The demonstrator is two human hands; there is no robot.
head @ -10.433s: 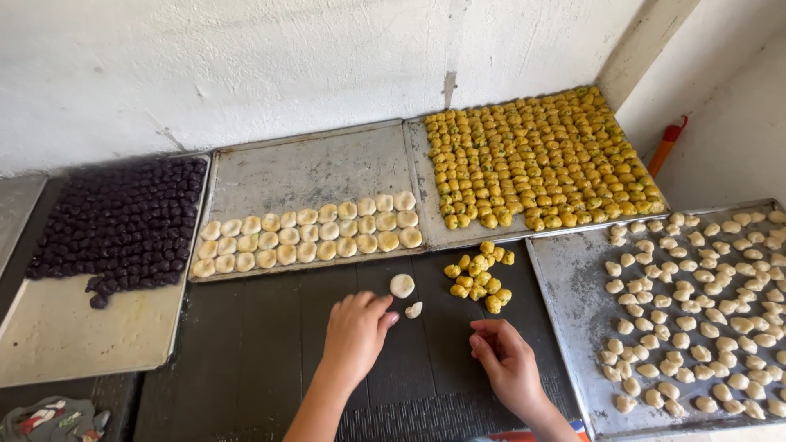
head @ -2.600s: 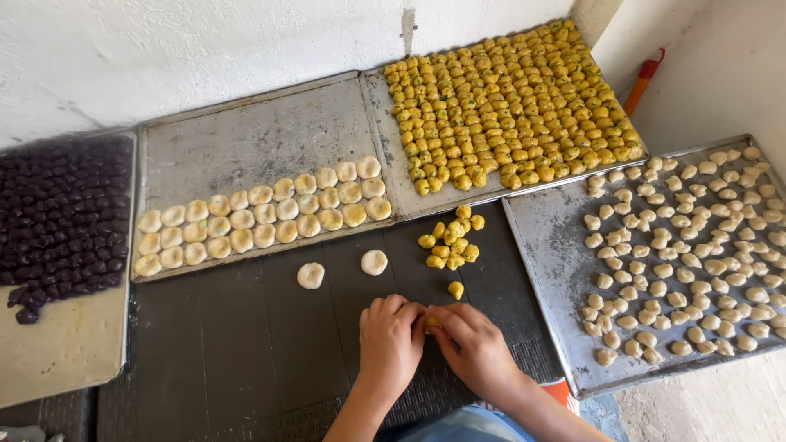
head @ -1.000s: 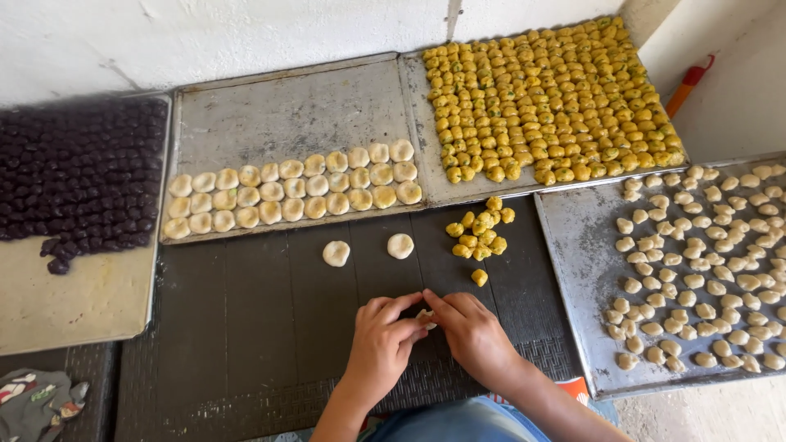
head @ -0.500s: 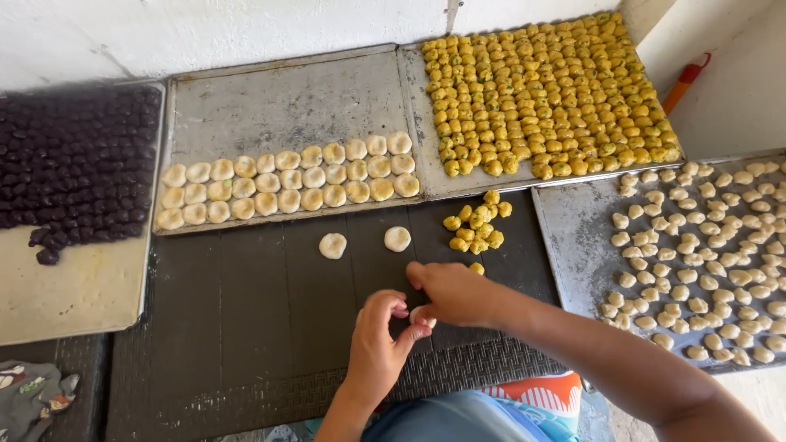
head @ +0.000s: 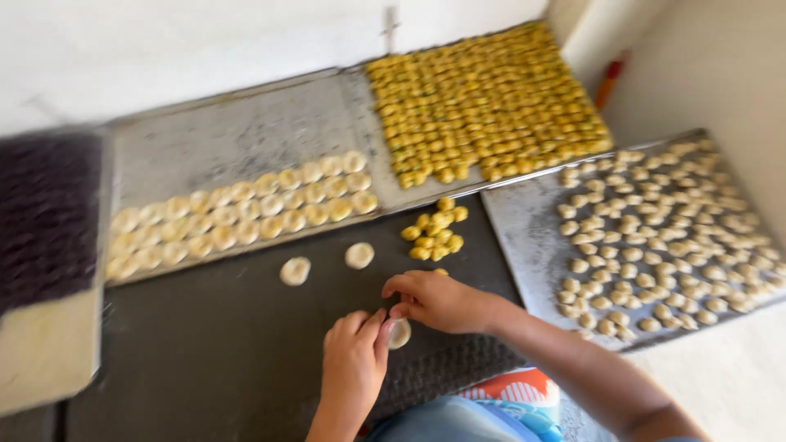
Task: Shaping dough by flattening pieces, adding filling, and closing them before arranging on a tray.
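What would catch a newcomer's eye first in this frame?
The tray of yellow balls at the top, packed edge to edge. Then the two hands in the middle foreground: the left hand cups a pale dough disc while the right hand reaches across to it over the dark mat.

yellow balls (head: 434,232), pale dough disc (head: 399,333), dark mat (head: 205,352)

Those trays (head: 246,135) look like bare metal, dull grey and scuffed, not shiny at all. The dark mat (head: 205,352) is matt with a ribbed, woven-looking texture. The dough disc (head: 399,333) looks soft, pale and smooth.
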